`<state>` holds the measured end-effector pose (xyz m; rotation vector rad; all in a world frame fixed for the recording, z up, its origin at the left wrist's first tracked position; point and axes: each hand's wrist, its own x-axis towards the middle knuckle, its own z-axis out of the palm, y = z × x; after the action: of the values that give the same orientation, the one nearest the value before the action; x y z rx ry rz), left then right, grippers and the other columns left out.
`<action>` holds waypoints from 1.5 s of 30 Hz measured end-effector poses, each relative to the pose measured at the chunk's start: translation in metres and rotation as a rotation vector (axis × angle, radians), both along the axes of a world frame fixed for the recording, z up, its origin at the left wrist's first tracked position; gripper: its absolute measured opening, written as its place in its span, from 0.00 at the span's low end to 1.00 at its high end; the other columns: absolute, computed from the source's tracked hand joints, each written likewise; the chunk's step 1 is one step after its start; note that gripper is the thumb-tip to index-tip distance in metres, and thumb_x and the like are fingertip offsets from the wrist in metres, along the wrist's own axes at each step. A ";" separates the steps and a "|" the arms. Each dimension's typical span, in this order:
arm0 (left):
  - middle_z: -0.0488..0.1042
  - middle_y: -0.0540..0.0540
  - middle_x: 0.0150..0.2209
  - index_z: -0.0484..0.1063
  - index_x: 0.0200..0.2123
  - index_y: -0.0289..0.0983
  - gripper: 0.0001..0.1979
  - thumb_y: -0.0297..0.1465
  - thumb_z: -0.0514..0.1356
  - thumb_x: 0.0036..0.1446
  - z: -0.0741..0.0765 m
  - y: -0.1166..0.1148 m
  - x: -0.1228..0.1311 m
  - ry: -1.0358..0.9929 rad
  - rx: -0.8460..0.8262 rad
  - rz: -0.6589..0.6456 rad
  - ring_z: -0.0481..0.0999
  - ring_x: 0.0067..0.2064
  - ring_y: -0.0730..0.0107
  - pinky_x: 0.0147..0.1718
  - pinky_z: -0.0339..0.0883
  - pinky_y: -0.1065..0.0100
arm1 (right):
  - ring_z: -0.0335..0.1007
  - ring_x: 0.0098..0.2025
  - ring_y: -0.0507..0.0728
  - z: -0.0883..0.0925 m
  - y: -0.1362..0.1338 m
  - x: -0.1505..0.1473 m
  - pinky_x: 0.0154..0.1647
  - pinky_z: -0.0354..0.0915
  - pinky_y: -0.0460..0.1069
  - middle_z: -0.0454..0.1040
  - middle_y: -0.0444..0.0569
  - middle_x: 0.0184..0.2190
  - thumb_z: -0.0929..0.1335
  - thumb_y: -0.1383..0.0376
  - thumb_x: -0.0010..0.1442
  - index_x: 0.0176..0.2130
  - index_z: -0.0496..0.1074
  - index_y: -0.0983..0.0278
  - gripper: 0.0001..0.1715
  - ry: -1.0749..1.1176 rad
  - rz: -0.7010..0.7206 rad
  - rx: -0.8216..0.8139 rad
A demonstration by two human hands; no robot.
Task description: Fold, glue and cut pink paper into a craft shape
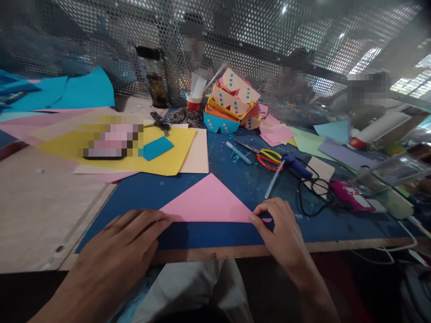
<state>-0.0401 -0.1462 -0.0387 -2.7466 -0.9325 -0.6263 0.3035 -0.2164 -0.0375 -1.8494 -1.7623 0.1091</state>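
Observation:
A pink sheet of paper folded into a triangle (208, 202) lies on the blue work surface, its peak away from me and its long folded edge towards me. My left hand (131, 237) has its fingers together, gripping the left corner. At the other end, my right hand (281, 229) pinches the right corner between thumb and index finger. A small pink tip sticks out beyond the right fingers. The left thumb is mostly hidden under the hand.
Behind the triangle lie yellow paper (168, 157), a blue paper piece (158, 148) and a pixelated phone (111, 141). Scissors (269, 159), a pen (238, 152), a blue glue gun (296, 165) and a magenta device (352, 196) sit right. Folded paper masks (222, 122) are stacked behind.

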 end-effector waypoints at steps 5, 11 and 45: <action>0.78 0.40 0.56 0.70 0.66 0.42 0.24 0.45 0.49 0.75 -0.007 -0.019 0.002 0.058 0.053 0.097 0.77 0.52 0.45 0.47 0.71 0.50 | 0.69 0.47 0.62 0.000 0.000 -0.001 0.53 0.62 0.59 0.74 0.48 0.43 0.69 0.62 0.71 0.40 0.72 0.57 0.04 0.002 0.004 0.005; 0.78 0.37 0.53 0.72 0.63 0.42 0.33 0.56 0.45 0.73 -0.001 -0.023 0.014 0.067 0.074 0.103 0.78 0.49 0.46 0.45 0.73 0.48 | 0.70 0.47 0.63 -0.001 0.000 0.000 0.53 0.63 0.59 0.75 0.49 0.43 0.69 0.62 0.70 0.40 0.72 0.57 0.03 -0.017 0.007 0.003; 0.71 0.34 0.60 0.60 0.73 0.39 0.39 0.47 0.65 0.65 -0.025 -0.031 0.046 0.018 0.034 0.049 0.69 0.60 0.39 0.59 0.63 0.44 | 0.69 0.49 0.62 0.002 -0.003 0.002 0.52 0.64 0.59 0.75 0.48 0.45 0.66 0.65 0.73 0.44 0.73 0.57 0.05 0.047 0.038 -0.021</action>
<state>0.0063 -0.1769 -0.0638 -2.6868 -0.9729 -0.6027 0.3055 -0.2191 -0.0359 -1.8137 -1.7710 0.1855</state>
